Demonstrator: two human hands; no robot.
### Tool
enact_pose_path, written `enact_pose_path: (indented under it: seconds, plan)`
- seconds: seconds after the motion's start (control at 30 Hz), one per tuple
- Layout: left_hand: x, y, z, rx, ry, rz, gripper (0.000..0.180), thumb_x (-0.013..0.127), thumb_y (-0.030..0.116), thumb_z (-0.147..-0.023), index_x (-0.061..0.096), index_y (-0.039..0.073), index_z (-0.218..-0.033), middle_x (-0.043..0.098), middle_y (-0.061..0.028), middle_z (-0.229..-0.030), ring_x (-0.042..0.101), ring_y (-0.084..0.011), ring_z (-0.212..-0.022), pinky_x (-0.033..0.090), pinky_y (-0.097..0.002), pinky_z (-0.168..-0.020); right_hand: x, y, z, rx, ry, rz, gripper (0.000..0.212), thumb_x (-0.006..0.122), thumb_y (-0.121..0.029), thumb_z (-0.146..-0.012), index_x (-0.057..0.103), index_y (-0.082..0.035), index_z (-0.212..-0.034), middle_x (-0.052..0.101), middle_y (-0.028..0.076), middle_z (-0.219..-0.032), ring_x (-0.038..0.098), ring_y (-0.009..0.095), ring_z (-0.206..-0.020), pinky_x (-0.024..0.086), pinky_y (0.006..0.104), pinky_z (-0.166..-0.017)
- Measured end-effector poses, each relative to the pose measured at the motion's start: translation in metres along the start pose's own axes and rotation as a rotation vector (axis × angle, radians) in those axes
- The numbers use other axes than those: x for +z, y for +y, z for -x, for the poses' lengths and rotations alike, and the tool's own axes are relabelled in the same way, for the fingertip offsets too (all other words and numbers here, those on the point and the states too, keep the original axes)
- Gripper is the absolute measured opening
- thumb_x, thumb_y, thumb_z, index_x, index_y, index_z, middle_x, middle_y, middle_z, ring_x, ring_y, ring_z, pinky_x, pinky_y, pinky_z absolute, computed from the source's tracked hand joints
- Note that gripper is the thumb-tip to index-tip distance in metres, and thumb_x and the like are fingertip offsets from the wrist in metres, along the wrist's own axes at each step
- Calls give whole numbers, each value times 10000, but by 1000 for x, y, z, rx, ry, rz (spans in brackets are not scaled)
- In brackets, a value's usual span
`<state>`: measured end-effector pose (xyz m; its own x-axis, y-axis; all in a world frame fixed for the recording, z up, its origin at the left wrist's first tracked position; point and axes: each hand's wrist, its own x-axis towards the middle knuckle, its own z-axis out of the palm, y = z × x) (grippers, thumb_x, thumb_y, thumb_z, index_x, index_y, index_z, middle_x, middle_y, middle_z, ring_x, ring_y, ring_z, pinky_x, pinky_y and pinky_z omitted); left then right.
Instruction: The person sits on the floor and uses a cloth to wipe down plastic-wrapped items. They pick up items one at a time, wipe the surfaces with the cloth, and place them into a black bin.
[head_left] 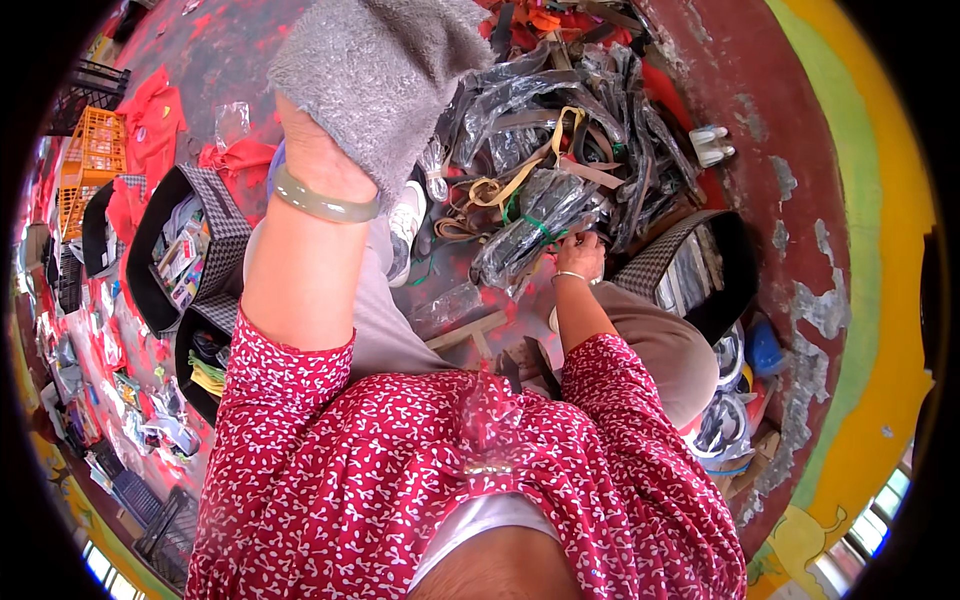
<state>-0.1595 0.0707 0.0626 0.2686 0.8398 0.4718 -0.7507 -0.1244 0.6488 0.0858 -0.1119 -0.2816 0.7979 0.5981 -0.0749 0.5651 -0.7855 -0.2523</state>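
My left hand is raised, hidden under a thick grey cloth [385,75] that drapes over it down to the wrist. A pale green bangle sits on that forearm. Lower and to the right, my right hand [582,256] is curled against the end of a bundle of dark straps in clear plastic [535,225], tied with green string. Its fingertips are partly hidden. Beyond the bundle lies a heap of plastic-wrapped dark straps [560,100], which look like belts. A tan strap [510,185] loops across the near side of the heap.
Checked fabric bins [225,215] with packets stand at the left, near an orange crate [98,150]. Another checked bin [735,270] stands by my right knee. White bottles [712,145] lie near the wall at the right. Wooden pieces [470,330] rest between my legs.
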Motion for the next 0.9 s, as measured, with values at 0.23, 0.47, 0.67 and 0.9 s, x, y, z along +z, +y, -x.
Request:
enact_pose_path:
  seconds: [0.23,0.47,0.67,0.9]
  plan:
    - [-3,0,-6,-3,-111,79,552,528,484,-820,546,-29,-1024,606,-207,-926,606,-281,-820,509,-383,-712,100,47,-42,-147,-638,92,465,436,-448,-844,633,-31,-788,623,152,-728,602,297,-670,449,424,-633]
    - [-6,-12,-3,28,-140,179,652,531,576,-782,537,-14,-1059,592,-219,-985,591,-305,-879,495,-396,-757,56,24,-33,519,-847,-650,212,539,-209,-819,603,-56,-688,522,47,-547,462,162,-420,329,320,-387]
    - [9,-4,-3,-2,-113,208,592,570,522,-778,546,-21,-1012,597,-211,-946,593,-272,-835,490,-378,-724,-10,-7,-47,631,-808,-966,187,570,-155,-780,511,-87,-616,489,25,-519,429,137,-389,344,263,-356]
    - [26,10,2,153,59,-538,168,625,-27,-708,562,-6,-863,617,-110,-774,590,-167,-643,479,-257,-555,-139,-84,-73,346,-806,-1577,189,549,-109,-736,474,-56,-570,435,68,-511,432,207,-484,434,357,-623]
